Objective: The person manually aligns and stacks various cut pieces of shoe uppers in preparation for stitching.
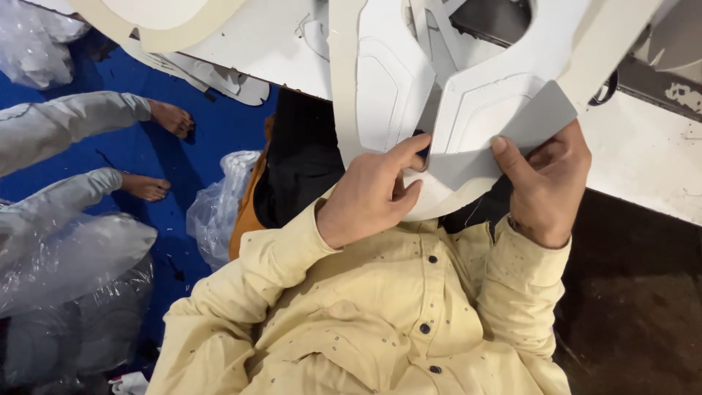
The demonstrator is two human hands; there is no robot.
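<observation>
My left hand [369,197] and my right hand [548,183] are raised in front of my chest, both in pale yellow shirt sleeves. Together they hold a white cut sheet piece with embossed outlines [482,121]. The left thumb and fingers pinch its lower left edge. The right thumb presses on its grey-white lower right corner, with the fingers curled behind it. A second white panel of the same kind [387,95] hangs just left of it, above my left hand.
A large white sheet with cut-out holes [263,44] lies across the top. A white worktop [643,153] is at the right. At the left, another person's legs and bare feet [172,117] rest on a blue floor, beside clear plastic bags [216,212] and a wrapped bundle [66,271].
</observation>
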